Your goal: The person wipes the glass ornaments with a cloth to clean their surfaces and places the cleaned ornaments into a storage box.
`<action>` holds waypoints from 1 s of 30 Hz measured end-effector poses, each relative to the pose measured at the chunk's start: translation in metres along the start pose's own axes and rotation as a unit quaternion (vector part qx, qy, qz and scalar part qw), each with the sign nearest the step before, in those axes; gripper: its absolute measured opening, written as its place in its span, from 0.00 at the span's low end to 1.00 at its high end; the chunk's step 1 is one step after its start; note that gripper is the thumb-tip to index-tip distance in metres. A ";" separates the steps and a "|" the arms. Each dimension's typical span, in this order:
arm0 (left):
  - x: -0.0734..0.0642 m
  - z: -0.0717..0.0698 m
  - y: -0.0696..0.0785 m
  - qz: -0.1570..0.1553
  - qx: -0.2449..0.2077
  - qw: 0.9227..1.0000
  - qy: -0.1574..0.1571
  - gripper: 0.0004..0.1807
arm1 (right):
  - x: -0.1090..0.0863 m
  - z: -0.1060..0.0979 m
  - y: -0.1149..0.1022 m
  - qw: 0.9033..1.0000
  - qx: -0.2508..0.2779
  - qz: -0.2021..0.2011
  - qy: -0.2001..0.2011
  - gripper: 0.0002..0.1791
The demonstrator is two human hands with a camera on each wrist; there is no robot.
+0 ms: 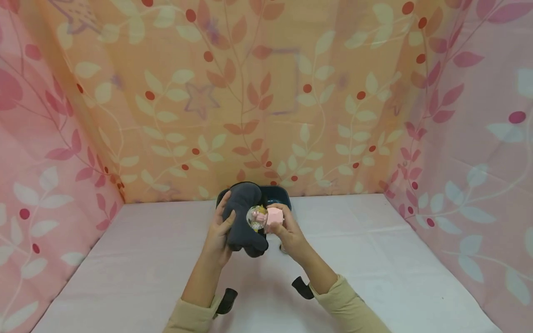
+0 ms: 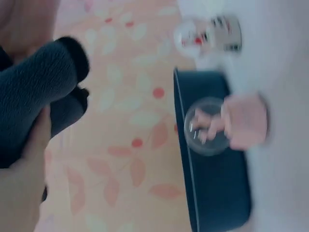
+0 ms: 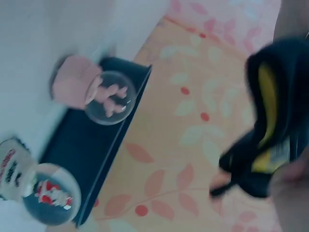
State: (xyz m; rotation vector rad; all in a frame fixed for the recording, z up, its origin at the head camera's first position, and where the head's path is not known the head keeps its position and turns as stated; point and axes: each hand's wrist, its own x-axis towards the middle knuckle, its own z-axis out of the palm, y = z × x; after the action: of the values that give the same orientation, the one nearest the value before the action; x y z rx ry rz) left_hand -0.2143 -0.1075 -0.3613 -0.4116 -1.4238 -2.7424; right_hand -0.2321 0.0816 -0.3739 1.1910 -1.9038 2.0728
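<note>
In the head view my left hand (image 1: pixel 218 233) grips the left side of a dark grey neck pillow (image 1: pixel 245 233), its rounded ends hanging down. My right hand (image 1: pixel 290 236) pinches the pink base of a snow globe (image 1: pixel 274 217), its clear dome turned left over the pillow. The left wrist view shows the pillow (image 2: pixel 48 82) in my left hand (image 2: pixel 29 169). On the right wrist view's right edge, my right hand (image 3: pixel 292 193) is beside dark fabric (image 3: pixel 285 87) with a yellow strip and pale label. The pinched base does not show there.
In the wrist views a pink snow globe (image 2: pixel 246 121) stands upright before a dark bin (image 2: pixel 212 193). Nearby stands a white-based snow globe (image 3: pixel 14 169) with a red-and-white figure. The bin (image 1: pixel 279 192) is partly hidden in the head view. Patterned curtains (image 1: pixel 250 92) surround the pale tabletop (image 1: pixel 374 259).
</note>
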 end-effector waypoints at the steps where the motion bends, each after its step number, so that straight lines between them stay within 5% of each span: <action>1: -0.002 0.001 -0.003 0.010 -0.029 0.999 -0.013 0.35 | 0.001 0.003 0.000 1.000 0.004 0.008 0.024 0.42; 5: -0.009 0.010 -0.019 0.070 -0.081 0.994 -0.030 0.40 | 0.008 0.014 0.004 0.995 -0.004 0.006 0.103 0.37; 9: -0.013 0.019 -0.034 0.110 -0.053 0.992 0.011 0.45 | 0.014 0.024 0.006 0.989 0.003 -0.006 0.150 0.28; 12: -0.015 0.022 -0.041 0.123 -0.037 0.991 0.043 0.47 | 0.013 0.029 0.003 0.984 -0.048 0.018 0.172 0.25; 16: -0.015 0.023 -0.044 0.129 -0.033 0.987 0.094 0.43 | 0.008 0.031 -0.001 0.974 -0.152 0.044 0.162 0.29; 23: -0.010 0.020 -0.045 0.111 -0.034 0.976 0.183 0.35 | 0.008 0.024 -0.001 0.952 -0.281 -0.004 0.119 0.34; 27: -0.010 0.016 -0.041 0.132 -0.024 0.973 0.188 0.36 | 0.009 0.016 -0.005 0.965 -0.239 0.012 0.107 0.26; 30: -0.011 0.016 -0.036 0.165 -0.041 0.972 0.165 0.36 | 0.010 0.009 -0.008 0.973 -0.189 0.035 0.128 0.23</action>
State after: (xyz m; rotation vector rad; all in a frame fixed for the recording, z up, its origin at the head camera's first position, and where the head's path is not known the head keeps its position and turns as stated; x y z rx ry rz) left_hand -0.2053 -0.0747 -0.3834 -0.1630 -1.0578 -2.4608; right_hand -0.2304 0.0713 -0.3623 0.7451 -2.1064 1.6837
